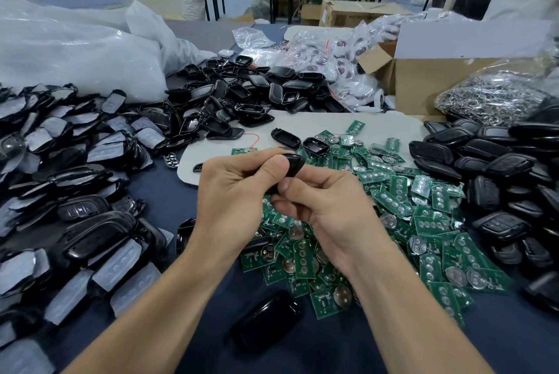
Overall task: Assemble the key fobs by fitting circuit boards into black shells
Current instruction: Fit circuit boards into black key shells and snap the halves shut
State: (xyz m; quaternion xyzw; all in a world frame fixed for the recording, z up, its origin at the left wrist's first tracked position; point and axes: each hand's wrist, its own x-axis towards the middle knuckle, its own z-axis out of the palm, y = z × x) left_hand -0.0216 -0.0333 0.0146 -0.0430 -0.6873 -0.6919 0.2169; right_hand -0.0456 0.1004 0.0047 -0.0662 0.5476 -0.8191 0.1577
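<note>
Black plastic fob shell (pixel 295 161) at centre, over pile of green circuit boards (pixel 393 201); left hand (pixel 233 189) and right hand (pixel 329 204) both pinch it. Far right: clear plastic bag (pixel 490 98) holds silver metal rings; open brown cardboard box (pixel 423 83), inside hidden.

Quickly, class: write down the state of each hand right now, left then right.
Left hand: closed, gripping the black shell.
Right hand: closed, pinching the same black shell.

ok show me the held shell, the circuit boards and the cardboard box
held shell (pixel 295 163): head view, its exposed glossy end
circuit boards (pixel 393 201): head view, a board mid-pile
cardboard box (pixel 423 86): head view, front wall
</note>
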